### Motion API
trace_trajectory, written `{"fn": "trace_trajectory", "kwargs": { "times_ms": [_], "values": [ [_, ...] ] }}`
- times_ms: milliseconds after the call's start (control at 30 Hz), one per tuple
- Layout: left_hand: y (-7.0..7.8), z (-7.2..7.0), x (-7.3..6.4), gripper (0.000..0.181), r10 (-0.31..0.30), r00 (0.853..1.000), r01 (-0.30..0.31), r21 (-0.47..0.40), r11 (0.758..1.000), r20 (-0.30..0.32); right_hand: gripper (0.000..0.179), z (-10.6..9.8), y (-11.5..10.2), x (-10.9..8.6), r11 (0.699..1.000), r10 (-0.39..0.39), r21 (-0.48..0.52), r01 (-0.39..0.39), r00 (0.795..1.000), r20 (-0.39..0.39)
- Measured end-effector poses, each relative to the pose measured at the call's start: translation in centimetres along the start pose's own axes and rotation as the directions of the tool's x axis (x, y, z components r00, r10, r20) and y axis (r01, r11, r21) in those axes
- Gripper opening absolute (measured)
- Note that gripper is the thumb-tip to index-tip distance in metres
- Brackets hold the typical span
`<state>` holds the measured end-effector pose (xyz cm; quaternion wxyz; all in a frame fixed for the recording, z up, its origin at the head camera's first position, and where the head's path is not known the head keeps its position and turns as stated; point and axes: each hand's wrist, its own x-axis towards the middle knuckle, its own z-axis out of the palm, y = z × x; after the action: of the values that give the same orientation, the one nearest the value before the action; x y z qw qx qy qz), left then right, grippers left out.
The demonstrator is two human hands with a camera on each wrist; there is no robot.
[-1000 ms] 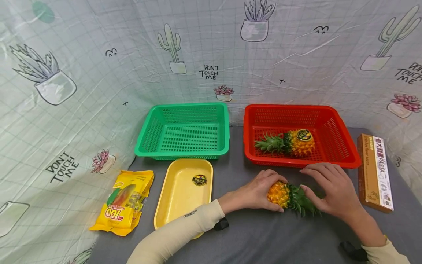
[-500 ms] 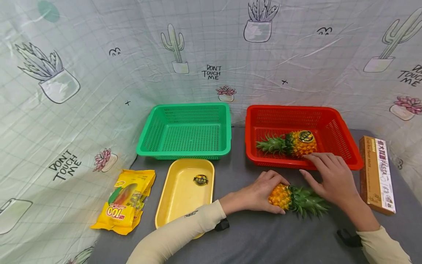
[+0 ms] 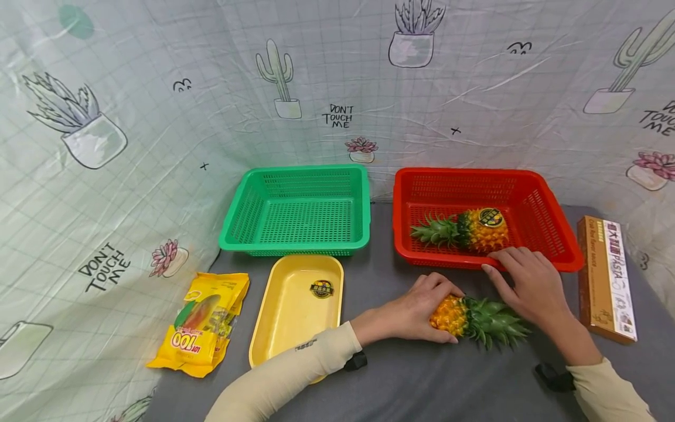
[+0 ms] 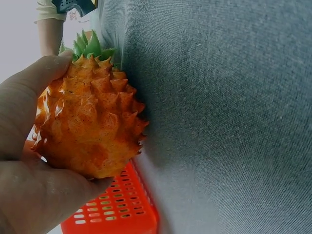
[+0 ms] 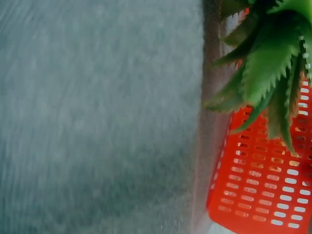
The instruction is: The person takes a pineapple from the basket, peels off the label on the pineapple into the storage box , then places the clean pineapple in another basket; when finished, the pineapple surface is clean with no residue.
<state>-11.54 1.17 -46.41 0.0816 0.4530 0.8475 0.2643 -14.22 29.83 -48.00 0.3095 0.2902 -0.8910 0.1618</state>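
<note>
Item, one pineapple (image 3: 449, 315): small, orange, spiny, lying on its side at the grey worktop (image 3: 422, 381), in front of the red basket (image 3: 429, 257) and outside it, its crown (image 3: 495, 322) pointing right. Left hand (image 3: 422, 308): grasping that pineapple round the fruit end, thumb on one side, fingers on the other, as the left wrist view confirms. Right hand (image 3: 529, 287): at the front rim of the red basket, fingertips over it, thumb on the near side; whether it grips or merely rests there cannot be told, its own wrist view showing no fingers. Second pineapple (image 3: 485, 233): inside the red basket, sideways, crown to the left, black label uppermost. Also listed: green basket (image 3: 295, 247), to the left of the red; yellow tray (image 3: 295, 310), in front of the green, partly under the left sleeve (image 3: 287, 375); yellow bag (image 3: 197, 328), further left; carton (image 3: 606, 281), right of the red basket. Hazards, by judgement: a lift by the fruit end alone could let the leafy end dip, or snag on the right forearm close by; a pull on the rim could slide or tip the basket and roll its pineapple; a low-swinging left sleeve might shift the tray.
</note>
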Motion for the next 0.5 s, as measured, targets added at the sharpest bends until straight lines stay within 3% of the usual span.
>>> {"fn": "trace_trajectory", "kwargs": {
  "times_ms": [500],
  "values": [
    [0.04, -0.08, -0.03, 0.074, 0.032, 0.999, -0.031, 0.042, 0.999, -0.024, 0.061, 0.36, 0.02, -0.22, 0.999, 0.029, -0.025, -0.03, 1.0, -0.005]
  ]
}}
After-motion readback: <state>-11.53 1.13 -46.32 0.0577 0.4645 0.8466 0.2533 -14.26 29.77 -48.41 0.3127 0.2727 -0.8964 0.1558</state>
